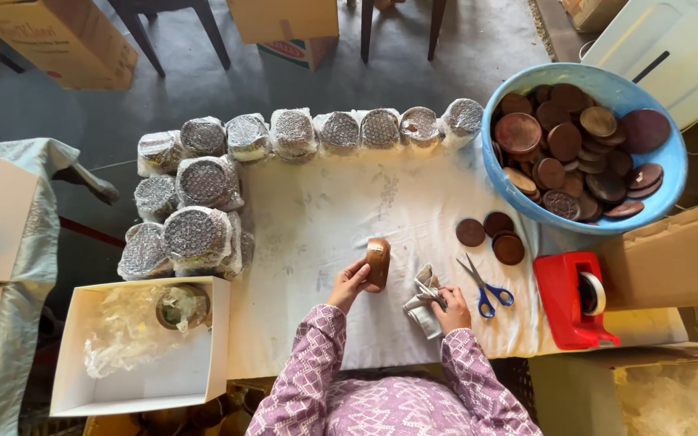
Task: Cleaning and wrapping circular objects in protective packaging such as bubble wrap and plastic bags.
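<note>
My left hand (349, 284) holds a round brown wooden disc (378, 260) on edge above the white cloth-covered table (325, 218). A crumpled grey-white cloth (422, 303) is bunched in my right hand (451, 309), a little to the right of the disc. Both arms wear purple patterned sleeves. Blue-handled scissors (485, 287) lie just right of my right hand. Three loose brown discs (491, 236) rest on the table beyond the scissors.
A blue basin (664, 173) at the right holds several brown discs. A red tape dispenser (575, 299) sits near it. Several bubble-wrapped discs (317, 133) line the back and left of the table. A white box (143, 355) with plastic wrap stands at left. Cardboard boxes (676, 258) surround.
</note>
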